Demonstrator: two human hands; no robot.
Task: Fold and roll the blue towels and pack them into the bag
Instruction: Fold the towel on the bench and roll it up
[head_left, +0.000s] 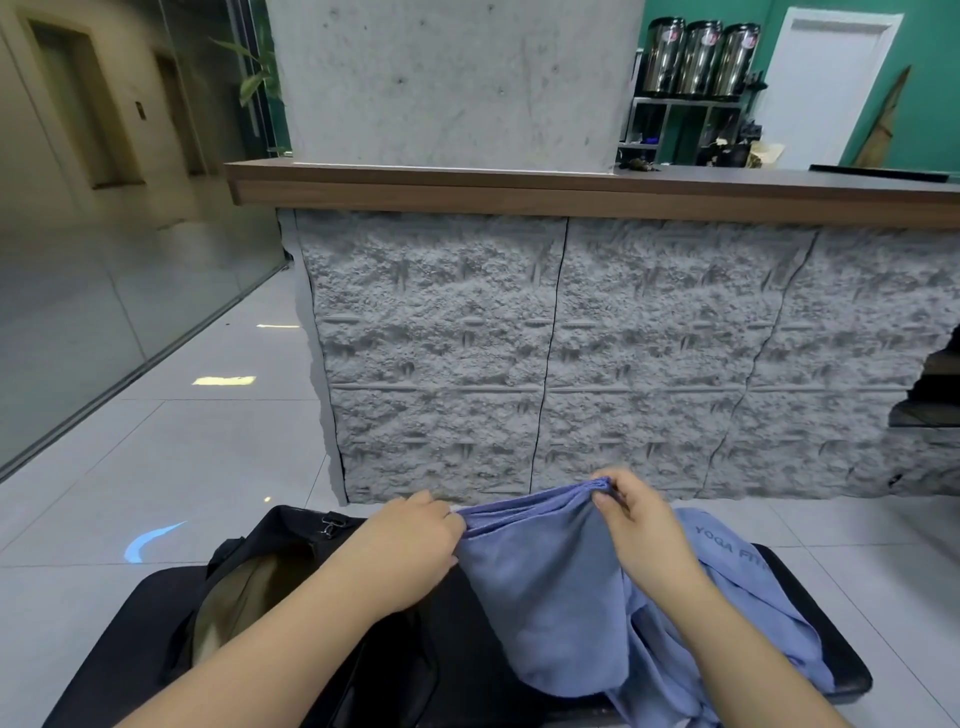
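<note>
— What's nearest to us?

— A black bench (810, 670), with a black bag (270, 566) lying open on its left end.

— And the hands?

— Both pinch one blue towel (540, 597) by its bunched top edge — the left hand (415, 545) at the left corner, the right hand (634, 514) at the right, fingers curled round the cloth. It hangs down onto the bench, just right of the bag.

— Only one towel?

— A second towel (727, 582) lies crumpled under it, printed lettering showing.

— Further back?

— A rough grey stone counter (571, 338) with a wooden top, and three steel urns (701, 57) on a shelf behind it.
</note>
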